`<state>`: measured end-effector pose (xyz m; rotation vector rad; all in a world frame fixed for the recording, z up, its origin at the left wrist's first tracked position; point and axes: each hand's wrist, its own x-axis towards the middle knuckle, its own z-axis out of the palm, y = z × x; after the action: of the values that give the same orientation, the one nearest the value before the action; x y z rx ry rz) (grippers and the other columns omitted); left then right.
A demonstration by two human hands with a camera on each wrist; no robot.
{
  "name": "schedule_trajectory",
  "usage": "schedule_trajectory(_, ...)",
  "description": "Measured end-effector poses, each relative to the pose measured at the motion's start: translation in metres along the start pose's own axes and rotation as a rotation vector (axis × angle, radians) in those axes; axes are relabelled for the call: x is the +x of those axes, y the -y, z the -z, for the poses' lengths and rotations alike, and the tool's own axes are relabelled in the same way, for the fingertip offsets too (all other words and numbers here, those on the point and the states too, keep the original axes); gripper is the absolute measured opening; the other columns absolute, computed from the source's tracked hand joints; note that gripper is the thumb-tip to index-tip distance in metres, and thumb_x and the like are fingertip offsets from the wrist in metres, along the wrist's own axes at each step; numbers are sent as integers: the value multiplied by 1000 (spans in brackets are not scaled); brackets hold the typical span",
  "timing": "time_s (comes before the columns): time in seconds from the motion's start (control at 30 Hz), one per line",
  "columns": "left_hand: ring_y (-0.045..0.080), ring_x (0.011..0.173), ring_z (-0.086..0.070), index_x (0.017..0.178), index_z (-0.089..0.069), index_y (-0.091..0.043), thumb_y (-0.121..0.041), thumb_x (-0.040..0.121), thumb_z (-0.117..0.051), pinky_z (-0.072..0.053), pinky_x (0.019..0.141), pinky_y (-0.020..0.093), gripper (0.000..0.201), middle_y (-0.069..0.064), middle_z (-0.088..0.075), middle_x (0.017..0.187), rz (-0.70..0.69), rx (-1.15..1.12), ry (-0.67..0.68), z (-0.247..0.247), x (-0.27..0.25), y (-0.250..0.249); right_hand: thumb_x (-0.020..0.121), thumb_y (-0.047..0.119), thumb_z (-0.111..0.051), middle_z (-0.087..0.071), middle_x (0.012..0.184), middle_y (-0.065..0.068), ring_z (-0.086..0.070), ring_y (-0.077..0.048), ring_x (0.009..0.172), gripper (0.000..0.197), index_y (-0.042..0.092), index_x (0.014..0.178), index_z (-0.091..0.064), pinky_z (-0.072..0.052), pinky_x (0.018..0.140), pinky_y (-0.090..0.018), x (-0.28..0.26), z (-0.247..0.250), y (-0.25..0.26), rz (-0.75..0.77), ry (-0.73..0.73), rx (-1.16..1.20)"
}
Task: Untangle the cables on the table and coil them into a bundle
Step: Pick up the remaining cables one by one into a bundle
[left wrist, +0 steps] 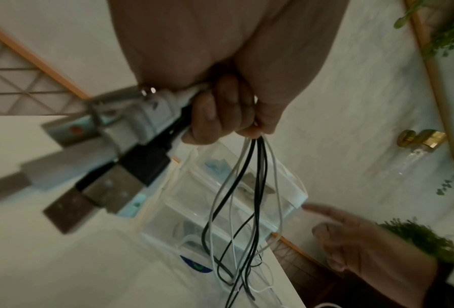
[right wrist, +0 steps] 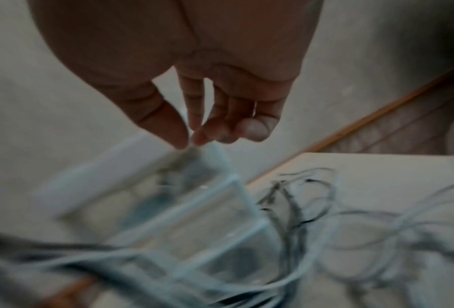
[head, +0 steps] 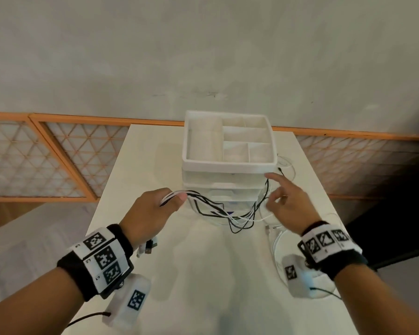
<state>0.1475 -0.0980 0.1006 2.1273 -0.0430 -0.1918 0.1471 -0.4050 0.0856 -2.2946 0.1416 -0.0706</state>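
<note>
A home or home-office corner, set up as a desk

A white table (head: pixel 155 165) stands against a plain pale wall (head: pixel 203 44), and on the table's far side sits a white desk organiser (head: pixel 229 163) with open compartments on top and clear drawers below. Behind the organiser, low on the wall, runs an orange-framed lattice panel (head: pixel 34 160). To its right, the left wrist view shows green foliage (left wrist: pixel 418 237) and a brass fitting (left wrist: pixel 421 138).
</note>
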Motion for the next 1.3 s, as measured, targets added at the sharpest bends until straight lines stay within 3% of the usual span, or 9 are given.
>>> schedule_trajectory(0.13,5,41,-32,77,-65,-10,-52,100,-38,-30,47,23,54,-13,-37,44,-93,-59,185,-16,-10,-29,82,35,-76,-71,68,4,-59,-1,52,68,53,135,-38,-49,64,-15,-51,-53,59,169,318,77)
schedule_trajectory(0.23,6,45,-29,80,-69,-11,-38,103,-39,-28,46,19,47,-11,-33,49,-155,-83,320,-19,-21,-40,89,36,-65,-73,69,-6,-67,-16,50,17,30,105,-62,-54,54,-25,-42,-66,48,-59,399,5)
schedule_trajectory(0.3,6,49,-32,87,-72,-16,-34,103,-42,-31,50,15,39,-11,-36,52,-210,-44,419,-18,-28,-38,89,23,-63,-74,74,-4,-72,-27,66,3,23,86,-64,-58,63,-29,-27,-60,28,-125,273,-101)
schedule_trajectory(0.4,1,56,-46,96,-73,-25,-35,102,-45,-34,61,13,30,-16,-50,55,-212,219,571,-21,-31,-25,83,7,-62,-72,81,2,-68,-23,72,26,33,87,-61,-57,74,-33,-17,-49,8,-16,-84,-12)
schedule_trajectory(0.57,13,57,-47,84,-63,-22,-28,104,-39,-37,50,12,32,-7,-52,61,-113,354,282,-37,-28,9,88,20,-62,-70,104,10,-66,-23,103,57,40,137,-43,-50,97,-36,-33,-50,-42,-152,112,-130)
schedule_trajectory(0.77,21,67,-52,84,-55,-15,-36,103,-37,-37,56,24,34,3,-60,77,32,288,134,-46,-26,32,90,47,-58,-46,141,-9,-48,-31,130,63,19,142,-38,-42,104,-40,-74,-57,-115,-566,271,-578)
schedule_trajectory(0.87,19,62,-45,75,-43,-12,-46,100,-41,-30,54,31,42,3,-50,69,94,318,79,-49,-23,34,90,27,-53,-50,134,-6,-53,-30,122,42,22,131,-47,-45,102,-38,-90,-84,-116,-443,302,-588)
schedule_trajectory(1.13,26,57,-36,71,-38,-11,-39,100,-44,-31,61,35,42,6,-43,64,214,156,42,-45,-9,42,88,9,-43,-61,116,-2,-57,-28,109,41,30,119,-61,-47,93,-36,-121,-154,-50,47,436,-307)
schedule_trajectory(1.3,25,59,-44,74,-54,-8,-31,99,-49,-36,61,36,34,8,-55,68,220,52,57,-26,-9,40,93,15,-57,-71,90,-4,-62,-21,77,26,24,113,-70,-53,80,-34,-97,-133,-14,87,132,-10)
